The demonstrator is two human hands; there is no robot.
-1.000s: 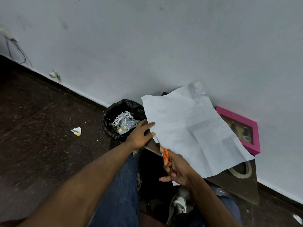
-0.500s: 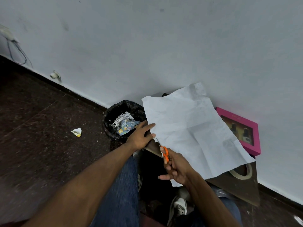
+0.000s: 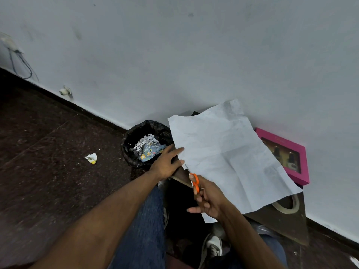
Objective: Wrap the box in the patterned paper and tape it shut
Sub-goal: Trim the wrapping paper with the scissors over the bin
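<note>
**One sheet, one box, one pair of scissors at the table edge**

Counted: one sheet of paper [image 3: 223, 158], lying pale side up on a small dark table [image 3: 281, 224] against the wall; creases cross it; no pattern shows on the face turned up. One pink box [image 3: 299, 148] sits past the sheet's far right edge, partly covered by it, with a window in its lid showing small dark bottles inside. Faint lettering on the pink frame, too small to read. One tape roll [image 3: 291, 206] lies on the table, half under the sheet's near right corner.

One pair of scissors [image 3: 195, 182], orange handles, blade tip at the sheet's near left edge. The right hand [image 3: 208, 199] grips the handles, fingers curled through them. The left hand [image 3: 167, 165] rests at the table's left corner, fingers out straight, tips touching the sheet's left edge. The hands are near each other, not touching.

One black-lined bin [image 3: 136, 136] stands on the floor just left of the table, holding white shredded strips and a crumpled wad of cartoon-printed paper. One paper scrap [image 3: 91, 158] lies on the dark floor, well left of the bin. No readable writing anywhere.
</note>
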